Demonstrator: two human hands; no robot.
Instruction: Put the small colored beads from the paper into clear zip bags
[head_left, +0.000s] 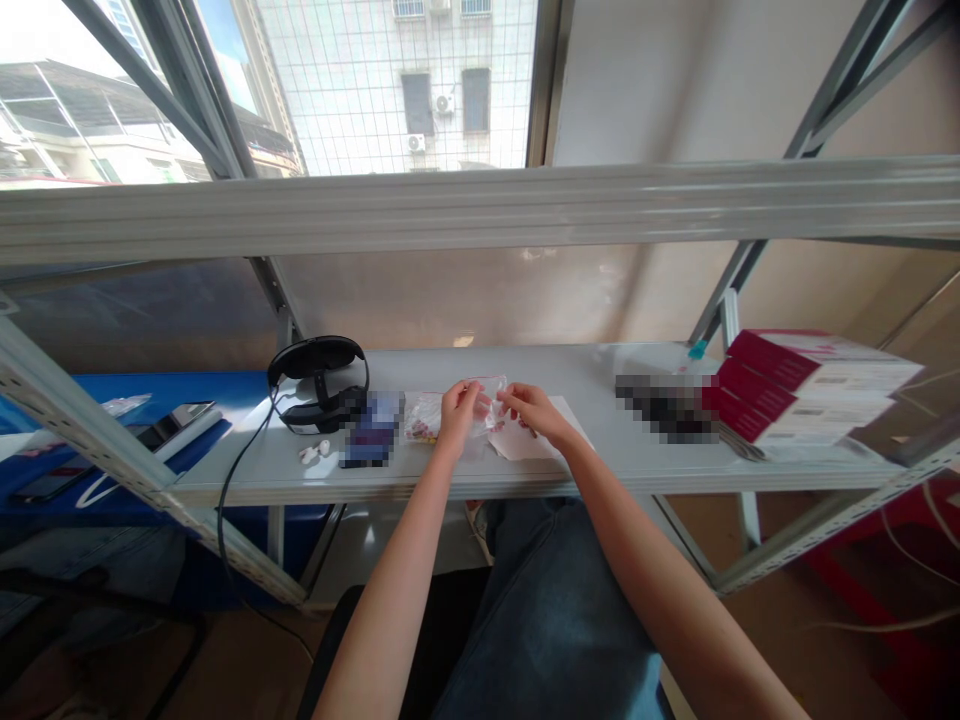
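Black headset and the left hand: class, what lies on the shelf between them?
In the head view, a blurred dark item lies between the black headset and the left hand, with a clear packet beside the hand.

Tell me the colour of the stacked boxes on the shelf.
The stacked boxes are dark red and white, seen in the head view.

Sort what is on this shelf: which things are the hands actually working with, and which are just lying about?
In hand:
- left hand and right hand, both holding a small clear plastic bag
- another clear bag with pinkish bits, lying by the left hand
- white sheet under the right hand

Lying about:
- black headset with cable
- small white pieces
- stacked red-and-white boxes
- phones on the blue surface
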